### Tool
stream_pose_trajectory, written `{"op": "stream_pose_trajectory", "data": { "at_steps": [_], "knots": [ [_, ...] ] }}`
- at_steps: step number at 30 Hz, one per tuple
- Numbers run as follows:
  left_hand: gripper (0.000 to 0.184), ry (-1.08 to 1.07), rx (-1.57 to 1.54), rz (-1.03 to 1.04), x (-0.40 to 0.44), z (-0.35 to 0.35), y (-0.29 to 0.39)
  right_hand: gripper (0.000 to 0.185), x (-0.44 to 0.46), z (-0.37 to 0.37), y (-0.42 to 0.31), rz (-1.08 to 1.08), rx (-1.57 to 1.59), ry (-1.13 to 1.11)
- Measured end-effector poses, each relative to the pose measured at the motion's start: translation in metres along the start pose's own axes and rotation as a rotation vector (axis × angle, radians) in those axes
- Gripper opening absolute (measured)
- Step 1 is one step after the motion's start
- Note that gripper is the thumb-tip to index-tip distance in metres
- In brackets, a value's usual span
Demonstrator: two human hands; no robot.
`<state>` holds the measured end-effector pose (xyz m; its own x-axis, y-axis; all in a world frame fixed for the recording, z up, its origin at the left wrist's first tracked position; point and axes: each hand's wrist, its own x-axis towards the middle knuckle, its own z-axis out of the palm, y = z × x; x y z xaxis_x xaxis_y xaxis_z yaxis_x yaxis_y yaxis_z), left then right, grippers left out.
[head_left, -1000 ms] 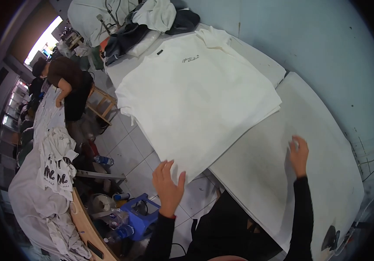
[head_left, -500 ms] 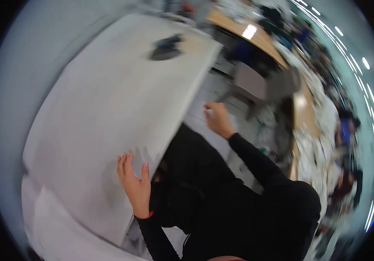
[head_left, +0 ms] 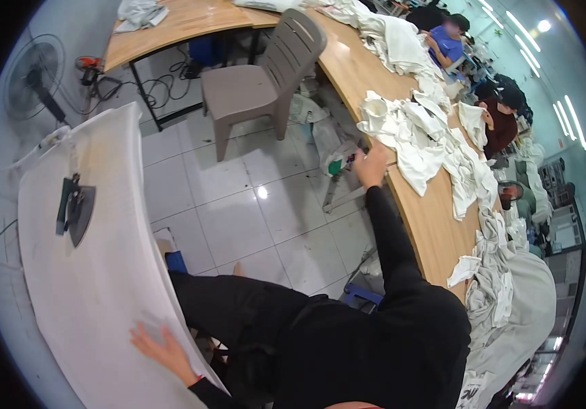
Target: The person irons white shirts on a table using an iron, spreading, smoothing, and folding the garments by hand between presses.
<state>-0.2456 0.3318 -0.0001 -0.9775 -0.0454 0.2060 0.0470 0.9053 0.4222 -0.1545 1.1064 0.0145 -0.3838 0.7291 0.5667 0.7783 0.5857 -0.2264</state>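
Note:
My left hand (head_left: 165,351) is open, its fingers spread over the white padded ironing board (head_left: 112,293). Whether the palm presses on the cover I cannot tell. Farther up the board an iron (head_left: 78,210) rests with its dark soleplate showing, out of reach of that hand. My right hand (head_left: 371,165) is stretched out at the edge of the wooden table (head_left: 419,225), fingers loosely bent and apart, with nothing visible in them. Closest to it is a pile of white garments (head_left: 409,136) on the tabletop.
A grey-brown plastic chair (head_left: 245,92) stands on the tiled floor (head_left: 238,204). Behind the board are a fan (head_left: 34,78) and loose cables (head_left: 163,88). More garments (head_left: 491,273) line the table. Two people, one in a blue shirt (head_left: 448,46), sit beyond it.
The view has swung to the right, bringing the chair and garment table closer to the middle. My right hand has moved out to the table edge; my left hand stays over the board.

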Motion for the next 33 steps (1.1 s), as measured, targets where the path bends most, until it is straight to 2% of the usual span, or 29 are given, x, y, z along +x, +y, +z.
{"op": "stream_pose_trajectory", "data": {
  "at_steps": [2,4,7,10,11,13,16,18,19,20,21,22,23,24,26,28,29,31,33],
  "knots": [
    [0.064,0.058,0.05,-0.009,0.02,-0.016,-0.012,0.065,0.056,-0.01,0.045,0.193,0.023,0.066],
    [0.06,0.114,0.099,0.016,0.041,-0.029,-0.028,0.061,0.105,0.001,0.11,0.241,0.009,0.043],
    [0.054,0.135,0.183,0.06,0.077,-0.043,-0.069,0.051,0.158,0.02,0.175,0.202,-0.061,0.033],
    [0.049,0.135,0.294,0.199,0.121,-0.066,-0.106,0.054,0.204,0.018,0.212,0.122,-0.401,-0.323],
    [0.047,0.135,0.34,0.256,0.133,-0.075,-0.117,0.055,0.217,0.033,0.239,0.137,-0.404,-0.279],
    [0.047,0.178,0.329,0.193,0.152,-0.094,-0.115,0.058,0.242,0.061,0.291,0.167,-0.408,-0.189],
    [0.052,0.168,0.244,0.061,0.174,-0.127,-0.11,0.053,0.278,0.043,0.304,0.464,0.156,-0.075],
    [0.051,0.211,0.171,-0.029,0.18,-0.136,-0.111,0.035,0.308,0.034,0.309,0.505,0.606,0.231],
    [0.051,0.235,0.13,-0.067,0.181,-0.137,-0.117,0.026,0.32,0.009,0.288,0.508,0.851,0.362],
    [0.051,0.235,0.102,-0.107,0.179,-0.136,-0.119,0.01,0.334,-0.011,0.284,0.419,0.963,0.396],
    [0.051,0.238,0.078,-0.146,0.174,-0.133,-0.125,0.011,0.344,-0.032,0.262,0.355,0.974,0.517],
    [0.051,0.241,0.054,-0.186,0.17,-0.131,-0.127,0.007,0.363,-0.049,0.26,0.347,1.145,0.593],
    [0.052,0.243,0.054,-0.165,0.165,-0.127,-0.131,0.008,0.37,-0.075,0.235,0.243,1.134,0.678],
    [0.052,0.244,0.052,-0.144,0.157,-0.124,-0.124,0.01,0.388,-0.094,0.249,0.109,1.221,0.614],
    [0.052,0.23,0.036,-0.116,0.145,-0.125,-0.126,0.011,0.39,-0.164,0.16,0.149,1.047,0.823],
    [0.052,0.2,0.007,-0.102,0.135,-0.13,-0.12,0.016,0.393,-0.222,0.108,-0.052,1.169,0.764],
    [0.052,0.222,-0.029,-0.146,0.13,-0.136,-0.108,0.02,0.374,-0.254,0.049,-0.067,1.164,0.78],
    [0.051,0.273,-0.099,-0.233,0.128,-0.15,-0.075,0.024,0.351,-0.299,-0.035,-0.304,1.179,0.838],
    [0.052,0.297,-0.169,-0.176,0.125,-0.16,-0.068,0.031,0.327,-0.341,-0.1,-0.551,1.259,0.743]
  ]
}}
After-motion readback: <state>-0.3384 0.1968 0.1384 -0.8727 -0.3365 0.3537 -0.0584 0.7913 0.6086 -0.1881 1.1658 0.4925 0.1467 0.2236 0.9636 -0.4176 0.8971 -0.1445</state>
